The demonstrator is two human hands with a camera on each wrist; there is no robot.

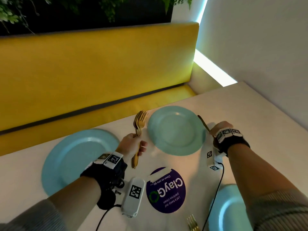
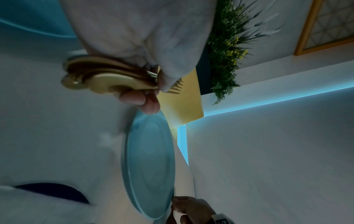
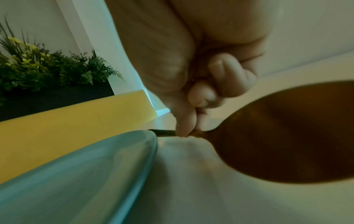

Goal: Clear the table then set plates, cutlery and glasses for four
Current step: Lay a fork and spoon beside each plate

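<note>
My left hand [image 1: 138,145] grips a bunch of gold forks [image 1: 138,130] by their handles, tines pointing away, just left of the far blue plate [image 1: 176,130]. In the left wrist view the forks' handles [image 2: 107,75] fan out under my curled fingers. My right hand [image 1: 215,129] pinches a gold spoon [image 1: 203,122] at the plate's right rim. Its bowl [image 3: 277,131] points back at my wrist, low over the white table [image 1: 266,124]. A second plate [image 1: 78,157] lies at the left and a third [image 1: 230,209] at the near right.
A single gold fork [image 1: 193,222] lies left of the near right plate. A round purple sticker [image 1: 165,189] is stuck to the table's middle. A yellow bench [image 1: 100,72] runs along the far edge, and a white wall [image 1: 266,47] stands at the right.
</note>
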